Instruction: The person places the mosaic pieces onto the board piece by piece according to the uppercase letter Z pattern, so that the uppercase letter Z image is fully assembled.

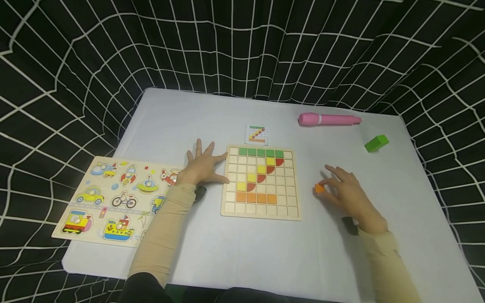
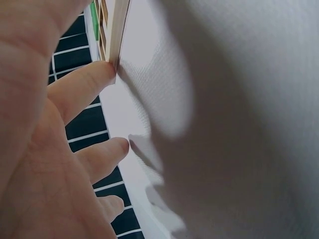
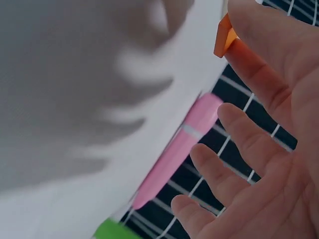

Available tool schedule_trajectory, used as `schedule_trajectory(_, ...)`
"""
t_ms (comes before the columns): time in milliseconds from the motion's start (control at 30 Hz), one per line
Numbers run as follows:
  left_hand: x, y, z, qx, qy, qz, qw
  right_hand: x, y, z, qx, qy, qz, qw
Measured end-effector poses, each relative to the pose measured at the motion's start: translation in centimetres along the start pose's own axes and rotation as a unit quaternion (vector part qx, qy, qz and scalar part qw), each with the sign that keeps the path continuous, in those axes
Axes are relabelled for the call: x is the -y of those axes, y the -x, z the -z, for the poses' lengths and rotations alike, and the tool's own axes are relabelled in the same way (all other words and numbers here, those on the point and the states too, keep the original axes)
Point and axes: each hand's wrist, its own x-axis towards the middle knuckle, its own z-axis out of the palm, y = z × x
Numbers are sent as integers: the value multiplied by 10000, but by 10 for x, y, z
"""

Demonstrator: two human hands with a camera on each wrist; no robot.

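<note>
A square wooden grid board (image 1: 261,210) lies mid-table, holding green, yellow and orange squares and red quarter-round pieces. The lower row has several orange tiles (image 1: 261,198) side by side. My left hand (image 1: 201,166) is spread at the board's left side, with fingertip and thumb at its edge; the left wrist view shows a finger touching the board's side (image 2: 117,40). To the right of the board, my right hand (image 1: 346,191) pinches an orange square tile (image 3: 223,37) between thumb and index finger, other fingers loosely extended. Above the board lies a small pattern card (image 1: 257,134) with a similar design.
A wooden picture puzzle with vehicles (image 1: 104,202) lies at the left, partly under my left forearm. At the back right are a pink pen-shaped object (image 1: 333,120) and a green block (image 1: 377,143). A black cloth with white grid lines (image 1: 227,50) surrounds the white table.
</note>
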Motion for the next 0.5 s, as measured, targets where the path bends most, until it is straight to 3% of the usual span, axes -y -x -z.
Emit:
schedule_trajectory(333, 0, -1, 0, -40, 38, -12, 10000, 38, -27, -8, 711, 120, 164, 9973)
schedule_trajectory(500, -1, 0, 0, -17, 35, -15, 10000, 49, -31, -19, 816, 57, 432, 9957)
